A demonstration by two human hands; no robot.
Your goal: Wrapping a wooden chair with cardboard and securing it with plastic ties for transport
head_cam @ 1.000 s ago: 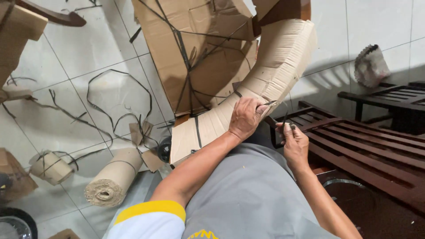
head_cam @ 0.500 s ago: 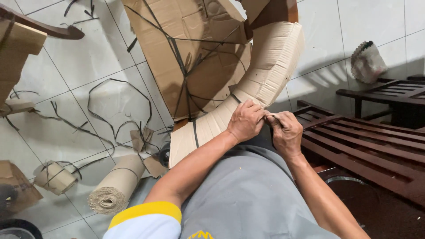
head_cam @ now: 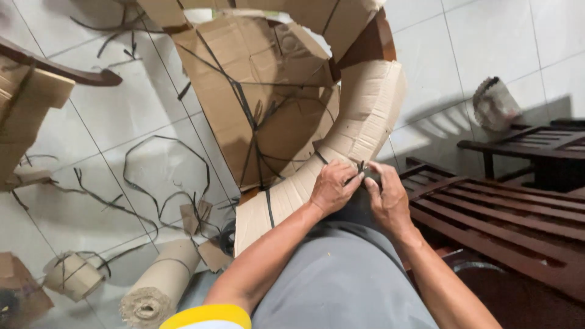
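A: What lies at the left edge of the floor?

B: A folded brown cardboard piece (head_cam: 24, 116) by the left edge, with a dark curved wooden part (head_cam: 67, 68) above it. Nearer the lower left corner are a small cardboard bundle (head_cam: 72, 275) tied with dark strap and a rolled tube of corrugated cardboard (head_cam: 155, 287). Loose black straps (head_cam: 159, 176) trail over the white floor tiles (head_cam: 122, 131).

A: And in the middle?

B: A big flattened brown box (head_cam: 262, 103), plain, with no label I can make out, crossed by black straps. Against it leans a long curved piece wrapped in pale cardboard (head_cam: 359, 122), running from the top centre down toward the person's lap.

A: What are the hands doing?

B: Both meet at the lower part of that curved wrap. The left hand (head_cam: 332, 187) is curled, fingers pressing on the cardboard edge. The right hand (head_cam: 385, 198) is pinched closed just beside it on something small and dark; I cannot tell whether it is a strap end or a tool.

A: Which step would you call it?

B: I judge it as working a strap loose on the wrap. The next move calls for a firm pinch and a steady hold on the cardboard.

A: At the right?

B: Dark slatted wooden furniture (head_cam: 506, 213), and a pale crumpled sack (head_cam: 495, 105) on the tiles behind it.
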